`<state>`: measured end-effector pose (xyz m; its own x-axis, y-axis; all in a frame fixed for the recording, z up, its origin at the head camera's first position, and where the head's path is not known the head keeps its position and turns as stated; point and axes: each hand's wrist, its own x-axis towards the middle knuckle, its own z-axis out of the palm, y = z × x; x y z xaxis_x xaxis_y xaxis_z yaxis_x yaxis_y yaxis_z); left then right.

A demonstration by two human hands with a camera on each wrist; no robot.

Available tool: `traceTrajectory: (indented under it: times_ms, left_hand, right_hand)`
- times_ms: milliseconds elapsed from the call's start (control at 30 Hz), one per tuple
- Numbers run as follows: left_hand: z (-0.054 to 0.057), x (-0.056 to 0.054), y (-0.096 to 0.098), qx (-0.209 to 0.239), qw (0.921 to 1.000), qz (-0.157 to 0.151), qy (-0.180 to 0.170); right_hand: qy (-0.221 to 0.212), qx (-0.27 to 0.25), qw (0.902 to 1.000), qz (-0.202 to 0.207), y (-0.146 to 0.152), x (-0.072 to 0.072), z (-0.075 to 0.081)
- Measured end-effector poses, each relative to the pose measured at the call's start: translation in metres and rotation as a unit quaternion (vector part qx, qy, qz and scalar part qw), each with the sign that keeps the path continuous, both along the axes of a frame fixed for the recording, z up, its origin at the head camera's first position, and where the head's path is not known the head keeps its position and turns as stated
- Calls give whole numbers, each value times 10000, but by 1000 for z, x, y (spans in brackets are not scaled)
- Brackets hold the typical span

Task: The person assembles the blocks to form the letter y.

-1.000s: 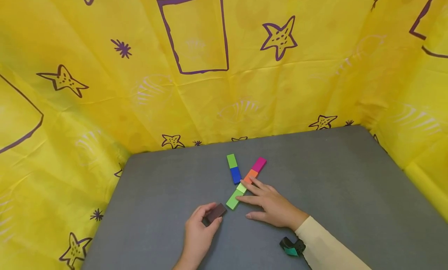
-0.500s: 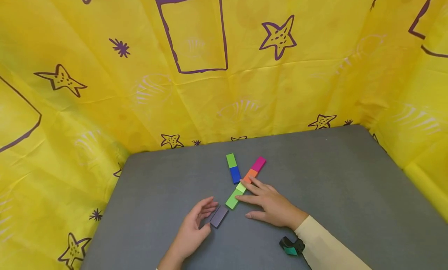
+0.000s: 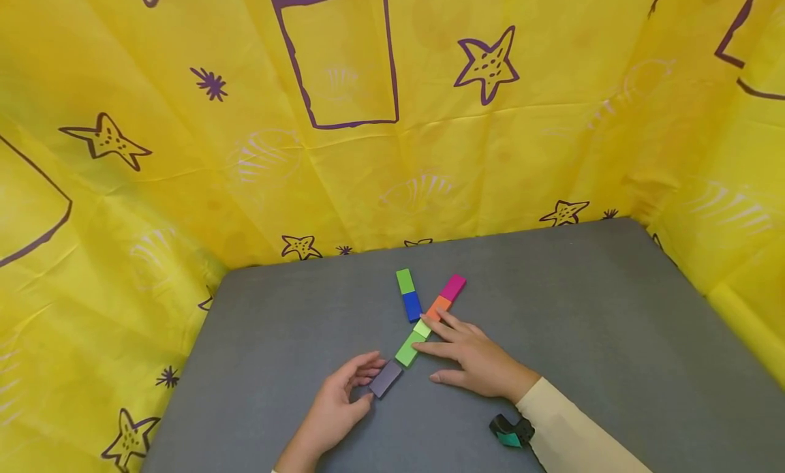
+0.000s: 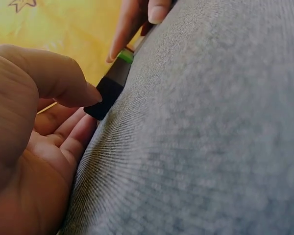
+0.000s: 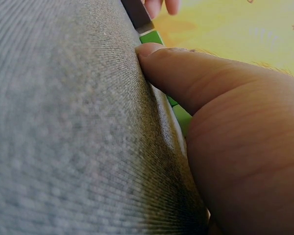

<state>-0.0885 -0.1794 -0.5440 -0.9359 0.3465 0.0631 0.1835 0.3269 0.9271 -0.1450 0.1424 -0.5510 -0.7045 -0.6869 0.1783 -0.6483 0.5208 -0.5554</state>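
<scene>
A dark purple rectangular block (image 3: 386,379) lies flat on the grey surface, just short of the light green block (image 3: 410,349). My left hand (image 3: 334,405) holds it loosely from the left, thumb at its near corner and curled fingers along its side. In the left wrist view the thumb tip touches the end of this block (image 4: 110,93). My right hand (image 3: 478,360) is spread over the slanted row, its fingertips resting on the green, pale green (image 3: 422,328) and orange blocks (image 3: 438,307). The magenta block (image 3: 454,287) ends that row.
A blue block (image 3: 412,307) and a bright green block (image 3: 405,281) form a second short line, left of the orange and magenta ones. Yellow patterned cloth (image 3: 343,187) rises behind and beside the grey table (image 3: 276,323). A black strap with a teal part (image 3: 512,432) sits by the right sleeve.
The dark block has been turned onto its flat side and brought into line with the slanted row. My left hand has loosened and shifted left. My right hand stays put.
</scene>
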Motion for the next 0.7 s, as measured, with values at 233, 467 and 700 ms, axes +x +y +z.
traceTrajectory:
  times_ms: [233,467,700]
  left_hand:
    - [1,2,2,59,10000,-16,-16]
    - [2,3,4,42,9998,32,-168]
    - [1,3,5,54,9998,68,-165]
  right_hand:
    - [-6,-8,10000,13,0,0,0]
    - [1,-47,10000,12,-1,1,0]
    - [-17,-33,10000,19,0,2,0]
